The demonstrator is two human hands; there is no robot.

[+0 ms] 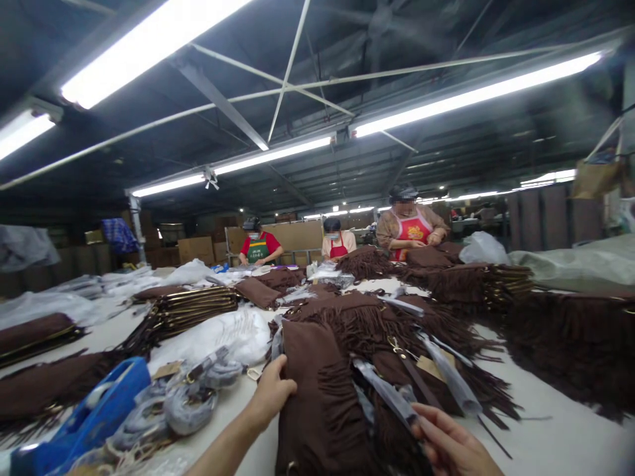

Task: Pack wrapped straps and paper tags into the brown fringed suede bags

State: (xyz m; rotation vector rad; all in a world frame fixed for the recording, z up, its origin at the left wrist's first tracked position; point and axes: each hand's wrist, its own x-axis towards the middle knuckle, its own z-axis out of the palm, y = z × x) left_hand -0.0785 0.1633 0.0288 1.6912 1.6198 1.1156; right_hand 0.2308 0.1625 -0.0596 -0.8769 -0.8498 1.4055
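Note:
A dark brown fringed bag [307, 390] stands tilted up in front of me, its fringe hanging on the right side. My left hand [274, 389] is closed on its left edge, the thumb against the front and the other fingers partly hidden. Low on the right, my right hand [449, 439] pinches the end of a strip in a clear plastic sleeve [387, 390], which lies against the fringe. Beside it are a brown strap with a gold clasp [411, 370], a tan tag [430, 367] and another plastic-wrapped strip [454, 380].
To the left lie a blue tape dispenser [99, 410], plastic-wrapped coiled straps [191, 403] and a white plastic bag [223, 334]. Stacked brown bags [196, 307] and fringed piles [570, 350] cover much of the white table [560, 430]. Several co-workers stand across it, one in a red apron [411, 231].

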